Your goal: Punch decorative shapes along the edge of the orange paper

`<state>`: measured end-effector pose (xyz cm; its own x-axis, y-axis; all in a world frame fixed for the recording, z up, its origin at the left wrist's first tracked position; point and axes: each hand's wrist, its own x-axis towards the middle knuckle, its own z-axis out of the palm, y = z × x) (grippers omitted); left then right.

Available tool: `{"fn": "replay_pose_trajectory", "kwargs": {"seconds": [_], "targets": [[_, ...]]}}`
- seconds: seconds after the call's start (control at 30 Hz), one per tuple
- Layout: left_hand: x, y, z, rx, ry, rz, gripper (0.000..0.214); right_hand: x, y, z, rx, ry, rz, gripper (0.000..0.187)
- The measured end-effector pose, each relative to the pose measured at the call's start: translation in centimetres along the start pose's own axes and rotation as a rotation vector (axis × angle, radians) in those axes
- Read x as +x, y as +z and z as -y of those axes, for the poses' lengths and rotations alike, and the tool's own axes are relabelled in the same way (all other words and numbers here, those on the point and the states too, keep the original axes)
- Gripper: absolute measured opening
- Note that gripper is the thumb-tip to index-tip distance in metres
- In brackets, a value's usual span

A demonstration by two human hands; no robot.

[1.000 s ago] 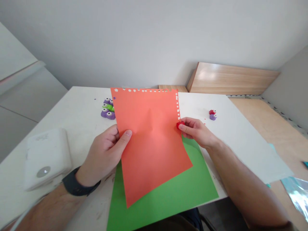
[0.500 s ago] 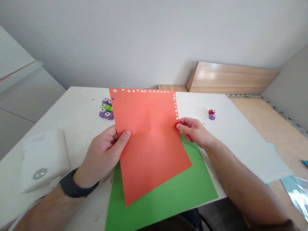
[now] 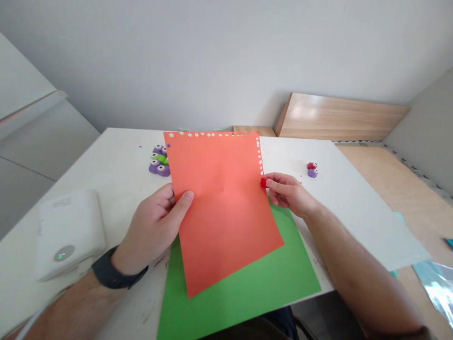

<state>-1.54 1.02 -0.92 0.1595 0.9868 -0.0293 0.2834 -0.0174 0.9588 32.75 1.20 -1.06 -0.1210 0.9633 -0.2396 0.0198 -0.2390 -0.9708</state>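
My left hand (image 3: pixel 155 226) grips the left edge of an orange sheet of paper (image 3: pixel 222 203), thumb on top and fingers behind. Small flower-shaped holes run along the sheet's top edge and down the upper right edge. At that right edge, just below the lowest hole, my right hand (image 3: pixel 288 192) pinches a small red craft punch (image 3: pixel 265 182), partly hidden by the thumb. Whether the paper's edge sits inside the punch I cannot tell. Beneath the orange sheet lies a green sheet (image 3: pixel 240 302). A tiny purple bit (image 3: pixel 169 145) shows near the orange sheet's upper left corner.
Purple and green figures with bulging eyes (image 3: pixel 160 161) stand behind the paper on the left. Small red and purple ones (image 3: pixel 312 170) sit at the right of the white table (image 3: pixel 339 212). A white box-shaped device (image 3: pixel 71 231) with a cable lies left of my wrist.
The red punch has shifted slightly to the right, and less of it overlaps the orange sheet. My left hand keeps the same hold; the whole view has moved a little.
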Motion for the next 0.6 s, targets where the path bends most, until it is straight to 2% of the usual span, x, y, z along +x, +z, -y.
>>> {"fn": "replay_pose_trajectory", "kwargs": {"seconds": [0.23, 0.6], "targets": [[0.18, -0.09, 0.26, 0.070, 0.009, -0.003, 0.032, -0.03, -0.01, 0.08, 0.024, 0.013, 0.010, 0.037], [0.11, -0.06, 0.32, 0.048, 0.008, -0.011, 0.035, 0.16, -0.05, -0.03, 0.075, 0.027, 0.000, 0.032]]}}
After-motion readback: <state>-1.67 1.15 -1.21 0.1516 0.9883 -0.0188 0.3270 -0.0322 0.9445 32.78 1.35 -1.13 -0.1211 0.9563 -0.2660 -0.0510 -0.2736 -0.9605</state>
